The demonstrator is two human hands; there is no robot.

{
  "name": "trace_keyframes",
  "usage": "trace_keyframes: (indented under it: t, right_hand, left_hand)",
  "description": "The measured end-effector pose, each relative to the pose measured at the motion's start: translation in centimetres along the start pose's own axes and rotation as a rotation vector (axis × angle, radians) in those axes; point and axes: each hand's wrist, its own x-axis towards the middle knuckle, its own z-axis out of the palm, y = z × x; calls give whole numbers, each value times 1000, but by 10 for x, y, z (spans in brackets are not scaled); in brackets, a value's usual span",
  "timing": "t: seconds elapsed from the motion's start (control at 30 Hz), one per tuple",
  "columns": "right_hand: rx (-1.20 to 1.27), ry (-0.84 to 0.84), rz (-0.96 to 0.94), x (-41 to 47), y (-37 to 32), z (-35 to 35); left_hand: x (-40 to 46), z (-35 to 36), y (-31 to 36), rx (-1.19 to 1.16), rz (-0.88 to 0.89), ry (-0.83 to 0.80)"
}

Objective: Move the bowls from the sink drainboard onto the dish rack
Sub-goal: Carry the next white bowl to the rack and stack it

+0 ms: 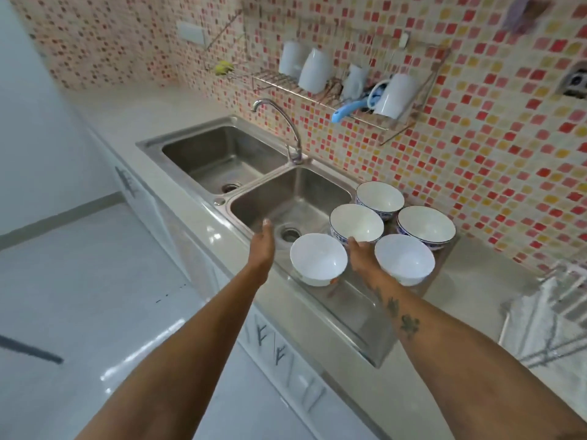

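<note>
Fingers of your left hand (262, 246) straight, pressed together; right hand (362, 255) open, empty.
Five bowls: two plain white (317, 258), three blue-patterned (425, 225).

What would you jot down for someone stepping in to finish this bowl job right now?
Left hand: open, empty, beside the plain white bowl nearest the basin.
Right hand: open, between that bowl and the second plain white bowl; no grip yet.
Three white bowls with blue-patterned outsides sit behind, all upright on the steel drainboard.
Done: nothing moved.
Left: carry all five to the white wire dish rack on the right.
</note>
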Motion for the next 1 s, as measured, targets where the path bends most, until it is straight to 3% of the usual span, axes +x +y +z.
trace_keyframes:
  t: [0.07, 0.27, 0.43, 0.63, 0.8, 1.0]
  right_hand:
    - [111, 109, -55, 1, 6, 13]
    - [203, 12, 83, 18, 15, 37]
    - [273, 69, 136, 24, 22, 50]
    - [337, 86, 197, 26, 19, 48]
    - [389, 58, 171, 16, 10, 44]
    - [354, 77, 40, 0, -21, 18]
  left_hand:
    - [11, 8, -19, -42, -44, -16]
    - [44, 34, -35, -163, -91, -70]
    - [52, 51, -57, -266, -193, -170]
    - [48, 63, -61, -372, -263, -145]
    - [44, 56, -64, -416, -232, -132]
    - [8, 56, -19, -470, -44, -181]
